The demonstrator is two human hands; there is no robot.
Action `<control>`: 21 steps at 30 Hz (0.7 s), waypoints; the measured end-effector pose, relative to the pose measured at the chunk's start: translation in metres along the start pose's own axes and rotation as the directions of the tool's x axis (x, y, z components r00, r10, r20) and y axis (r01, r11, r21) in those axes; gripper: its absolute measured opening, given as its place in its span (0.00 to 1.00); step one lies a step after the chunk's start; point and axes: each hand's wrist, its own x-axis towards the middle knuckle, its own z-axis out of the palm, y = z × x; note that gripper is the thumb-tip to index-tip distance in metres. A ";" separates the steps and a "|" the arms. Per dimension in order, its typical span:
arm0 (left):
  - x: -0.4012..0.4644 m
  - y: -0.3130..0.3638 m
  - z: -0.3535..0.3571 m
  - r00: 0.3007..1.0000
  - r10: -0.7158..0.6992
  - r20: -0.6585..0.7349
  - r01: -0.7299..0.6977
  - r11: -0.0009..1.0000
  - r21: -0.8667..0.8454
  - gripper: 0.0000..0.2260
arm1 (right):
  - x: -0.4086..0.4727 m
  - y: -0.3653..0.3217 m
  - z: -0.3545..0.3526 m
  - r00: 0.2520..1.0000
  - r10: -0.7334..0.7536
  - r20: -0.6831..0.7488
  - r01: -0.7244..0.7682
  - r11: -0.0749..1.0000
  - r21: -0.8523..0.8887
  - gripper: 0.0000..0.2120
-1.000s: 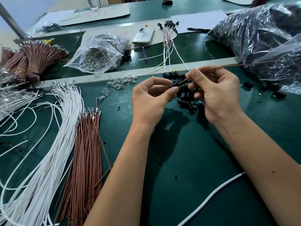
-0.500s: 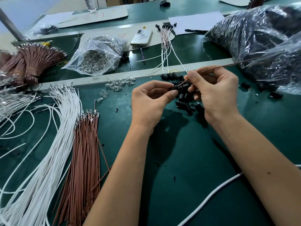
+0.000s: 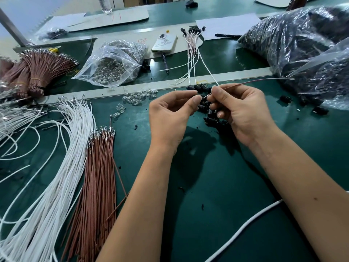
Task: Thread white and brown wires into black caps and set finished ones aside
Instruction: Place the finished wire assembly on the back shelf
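right now both hands meet above the loose pile of black caps point(image 3: 213, 118) on the green worktop point(image 3: 207, 186). the right hand point(image 3: 243, 112) pinches a brown wire point(image 3: 251, 81) between thumb and forefinger, its far end trailing toward the bagged caps. the left hand point(image 3: 170, 114) has its fingers point(image 3: 196, 100) curled, pinching something small (too hidden to name). finished ones point(image 3: 192, 53) lie beyond the pile.

No legible text, label, brand or number; the white rectangular phone case point(image 3: 164, 43) bears only a thin line drawing; the pale cardboard sheet point(image 3: 120, 17) bears short red strokes, not readable.
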 end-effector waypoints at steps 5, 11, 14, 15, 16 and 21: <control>-0.001 0.002 0.001 0.993 -0.108 0.044 0.113 0.986 -0.120 0.08 | 0.000 0.000 -0.001 1.000 -0.014 0.019 0.013 0.999 0.044 0.08; -0.002 0.004 0.000 0.987 -0.155 0.030 0.158 0.972 -0.176 0.07 | 0.000 -0.002 -0.004 0.998 -0.002 0.061 0.001 1.000 0.008 0.02; -0.003 0.006 0.001 0.986 -0.162 0.045 0.168 0.970 -0.177 0.07 | -0.003 -0.001 -0.002 0.998 -0.008 0.062 0.010 0.999 -0.035 0.05; -0.004 0.006 0.002 0.985 -0.163 0.052 0.170 0.970 -0.175 0.07 | -0.003 -0.001 0.000 0.998 -0.008 0.061 0.010 0.999 -0.039 0.06; -0.004 0.007 0.002 0.985 -0.162 0.057 0.170 0.970 -0.173 0.07 | -0.003 0.000 0.000 0.998 -0.009 0.060 0.012 0.999 -0.039 0.06; -0.006 0.008 0.004 0.985 -0.165 0.055 0.171 0.974 -0.147 0.06 | -0.003 0.001 0.002 0.998 -0.017 0.062 0.022 0.997 -0.078 0.03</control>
